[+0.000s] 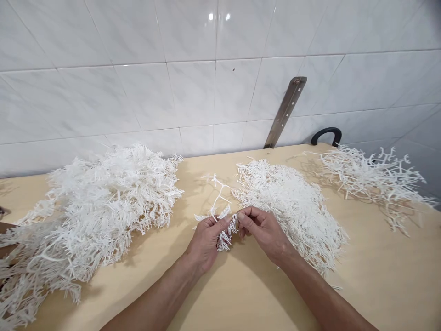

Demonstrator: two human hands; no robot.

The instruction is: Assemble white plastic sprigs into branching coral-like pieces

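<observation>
Near the table's middle, my left hand [208, 241] is closed around a white artificial branch [220, 195], thumb on top. Its thin forked stem reaches away toward the wall, and small feathery white tufts [224, 239] hang by my fingers. My right hand [258, 225] pinches at the tip of one tuft with thumb and forefinger. Just beyond that hand lies a pile of small white sprigs [292, 202]. To the left rises a large heap of feathery white branches [113, 197].
Bare forked white stems [372, 177] lie at the far right, near a black curved handle [326, 133]. A metal bracket [285, 112] leans on the tiled wall [193, 92] behind the wooden table [220, 294]. At the left edge, part of another person's arm [7, 239] shows.
</observation>
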